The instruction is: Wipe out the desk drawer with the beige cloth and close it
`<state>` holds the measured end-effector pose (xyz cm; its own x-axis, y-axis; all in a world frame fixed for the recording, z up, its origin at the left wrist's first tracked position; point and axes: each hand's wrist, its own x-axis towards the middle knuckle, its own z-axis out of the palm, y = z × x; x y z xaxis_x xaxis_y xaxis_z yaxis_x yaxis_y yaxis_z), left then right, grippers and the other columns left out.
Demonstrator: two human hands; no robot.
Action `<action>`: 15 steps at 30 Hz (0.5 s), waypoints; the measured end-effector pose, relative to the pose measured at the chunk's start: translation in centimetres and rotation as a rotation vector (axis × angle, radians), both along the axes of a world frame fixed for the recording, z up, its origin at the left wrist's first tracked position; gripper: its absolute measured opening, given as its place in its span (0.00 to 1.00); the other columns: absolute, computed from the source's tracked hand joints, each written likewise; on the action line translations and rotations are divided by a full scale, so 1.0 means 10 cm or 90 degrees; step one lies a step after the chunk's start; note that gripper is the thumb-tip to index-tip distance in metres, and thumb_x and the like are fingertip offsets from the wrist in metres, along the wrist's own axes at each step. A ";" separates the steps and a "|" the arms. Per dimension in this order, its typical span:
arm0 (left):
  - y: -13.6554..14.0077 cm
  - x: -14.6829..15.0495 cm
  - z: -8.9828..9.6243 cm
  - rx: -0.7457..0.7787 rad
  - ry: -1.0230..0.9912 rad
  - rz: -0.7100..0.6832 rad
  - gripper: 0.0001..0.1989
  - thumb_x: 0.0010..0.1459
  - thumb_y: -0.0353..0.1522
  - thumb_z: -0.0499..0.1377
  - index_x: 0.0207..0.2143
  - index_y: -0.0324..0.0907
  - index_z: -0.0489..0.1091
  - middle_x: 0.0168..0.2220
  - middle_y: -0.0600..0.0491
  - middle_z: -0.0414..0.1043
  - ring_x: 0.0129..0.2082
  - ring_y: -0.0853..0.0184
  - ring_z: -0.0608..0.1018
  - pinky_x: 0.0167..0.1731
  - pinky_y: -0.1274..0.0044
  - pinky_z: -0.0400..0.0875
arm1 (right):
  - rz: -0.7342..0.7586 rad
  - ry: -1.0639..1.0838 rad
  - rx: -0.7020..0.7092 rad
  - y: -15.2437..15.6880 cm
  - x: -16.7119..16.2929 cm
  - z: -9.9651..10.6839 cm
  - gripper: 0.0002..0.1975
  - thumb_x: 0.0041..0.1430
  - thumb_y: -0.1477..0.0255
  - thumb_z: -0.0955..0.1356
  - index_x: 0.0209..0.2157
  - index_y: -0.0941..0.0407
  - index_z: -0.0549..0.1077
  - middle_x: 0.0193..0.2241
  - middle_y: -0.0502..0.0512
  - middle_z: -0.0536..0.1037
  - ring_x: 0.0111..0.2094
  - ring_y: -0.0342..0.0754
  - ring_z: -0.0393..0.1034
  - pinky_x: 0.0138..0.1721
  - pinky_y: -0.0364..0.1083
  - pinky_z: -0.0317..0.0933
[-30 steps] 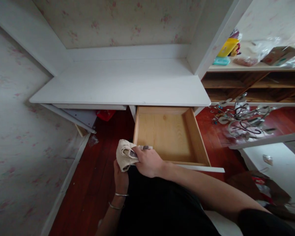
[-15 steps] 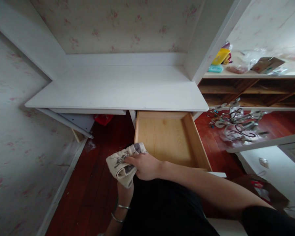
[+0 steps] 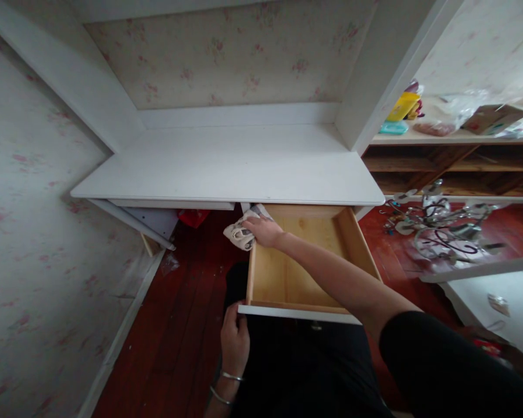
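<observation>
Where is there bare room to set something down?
The white desktop, between back panel and front edge; the open drawer, beside the right forearm. Crowded: the drawer's left wall, at the right hand and cloth, and the cluttered counter.

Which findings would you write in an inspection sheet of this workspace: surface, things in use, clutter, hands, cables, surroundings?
Surface: white desk, with a wooden drawer pulled out.
Things in use: patterned cloth, at the drawer's left wall, near the desk.
Clutter: chandelier on the red floor; cardboard box on the shelf unit.
Hands: right hand holds the cloth; left hand at the drawer front's left end, grip unclear.
Cables: nothing seen.
Surroundings: floral wallpaper.
</observation>
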<state>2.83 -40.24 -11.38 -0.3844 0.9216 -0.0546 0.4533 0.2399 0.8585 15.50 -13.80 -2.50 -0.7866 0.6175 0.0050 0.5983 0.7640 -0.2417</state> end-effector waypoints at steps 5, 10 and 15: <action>-0.04 -0.03 0.04 -0.017 -0.044 -0.043 0.17 0.62 0.40 0.53 0.49 0.42 0.68 0.49 0.45 0.71 0.48 0.61 0.75 0.49 0.68 0.70 | -0.043 -0.036 0.010 0.29 -0.07 0.04 0.19 0.61 0.78 0.61 0.55 0.59 0.64 0.57 0.64 0.66 0.62 0.54 0.54 0.61 0.56 0.47; -0.06 -0.09 0.10 -0.039 -0.074 -0.085 0.22 0.60 0.45 0.55 0.52 0.42 0.68 0.52 0.45 0.69 0.48 0.61 0.76 0.49 0.69 0.71 | -0.084 -0.054 -0.008 0.04 -0.16 0.10 0.24 0.55 0.77 0.65 0.55 0.59 0.64 0.50 0.65 0.72 0.52 0.56 0.67 0.58 0.57 0.50; 0.01 -0.16 -0.02 -0.022 -0.019 -0.080 0.20 0.59 0.46 0.55 0.44 0.42 0.72 0.46 0.46 0.74 0.48 0.57 0.75 0.49 0.65 0.70 | 0.009 -0.021 -0.164 -0.62 -0.12 0.33 0.23 0.58 0.71 0.63 0.56 0.53 0.64 0.44 0.60 0.78 0.43 0.56 0.74 0.43 0.52 0.64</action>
